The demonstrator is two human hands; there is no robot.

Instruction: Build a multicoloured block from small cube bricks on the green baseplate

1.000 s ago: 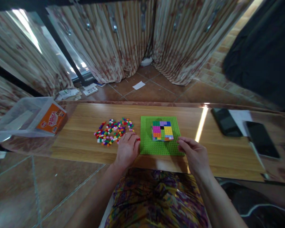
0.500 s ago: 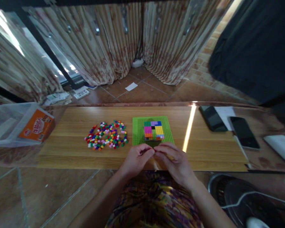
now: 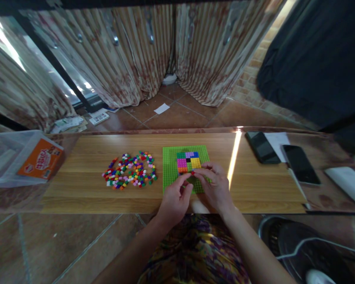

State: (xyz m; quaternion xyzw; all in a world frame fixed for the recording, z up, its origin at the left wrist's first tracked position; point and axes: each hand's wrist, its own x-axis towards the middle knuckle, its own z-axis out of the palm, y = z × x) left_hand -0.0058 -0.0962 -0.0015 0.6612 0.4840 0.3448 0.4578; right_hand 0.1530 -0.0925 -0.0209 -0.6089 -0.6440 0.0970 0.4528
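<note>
A small red toy brick (image 3: 193,172) is at the front edge of a block of coloured bricks (image 3: 189,159) on a green studded baseplate (image 3: 170,165). From the right, my right hand (image 3: 215,185) pinches the red brick between its fingertips. My left hand (image 3: 174,199) meets it from the left, index fingertip against the brick, thumb a little lower and the other fingers curled. Pink, yellow, orange, purple, blue and green pieces show on the block's top, around a dark spot. The hands hide the block's front and part of the plate.
Loose coloured bricks (image 3: 130,171) lie scattered on the wooden board (image 3: 77,197) left of the plate. A clear plastic box (image 3: 8,157) with an orange label stands far left. Two dark phones (image 3: 262,148) and white paper (image 3: 276,142) lie at the right.
Both hands have moved forward from the board's front edge to the block's near side, bringing the red brick along. The left thumb has dropped away from the index fingertip. The view shifted slightly.
</note>
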